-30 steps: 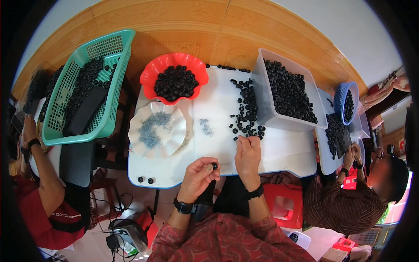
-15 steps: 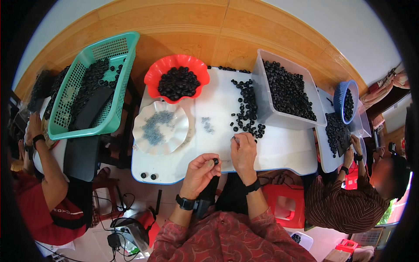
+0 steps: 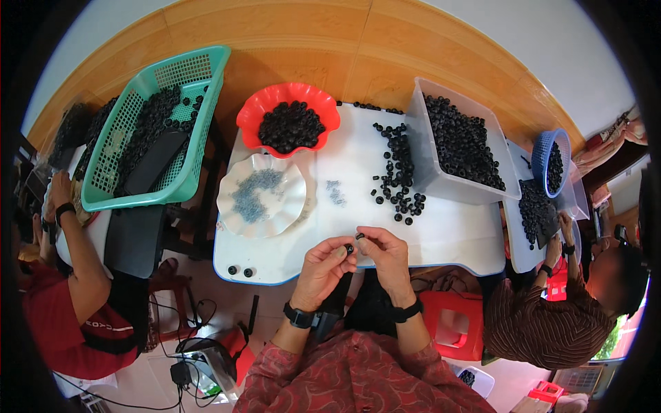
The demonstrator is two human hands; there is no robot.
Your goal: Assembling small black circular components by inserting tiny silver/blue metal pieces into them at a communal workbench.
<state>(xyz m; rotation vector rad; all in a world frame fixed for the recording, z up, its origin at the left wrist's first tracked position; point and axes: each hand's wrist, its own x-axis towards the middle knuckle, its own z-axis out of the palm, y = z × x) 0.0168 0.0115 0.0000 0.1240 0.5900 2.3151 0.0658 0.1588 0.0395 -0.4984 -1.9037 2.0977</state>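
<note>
Between the fingers of my left hand (image 3: pixel 323 270) is a small round black part (image 3: pixel 349 249), held over the near edge of the white table (image 3: pixel 441 241). Close beside it, my right hand (image 3: pixel 387 265) pinches another small black part (image 3: pixel 359 236) between thumb and forefinger. The two hands almost touch. Beyond them, loose black parts (image 3: pixel 399 168) lie in a strip, and a small patch of tiny clear-grey pieces (image 3: pixel 335 193) rests on the tabletop. A white wavy-rimmed plate (image 3: pixel 292 206) to the left holds more of these tiny pieces.
A red wavy bowl (image 3: pixel 249 117) and a translucent bin (image 3: pixel 447 182) hold black parts. Two black parts (image 3: pixel 239 271) sit near the left front corner. At left is a green basket (image 3: pixel 138 199); people work at both sides. A red stool (image 3: pixel 451 323) stands below.
My right hand has come back from the loose black parts toward my left hand, bringing one small black part. My left hand keeps hold of its part.
</note>
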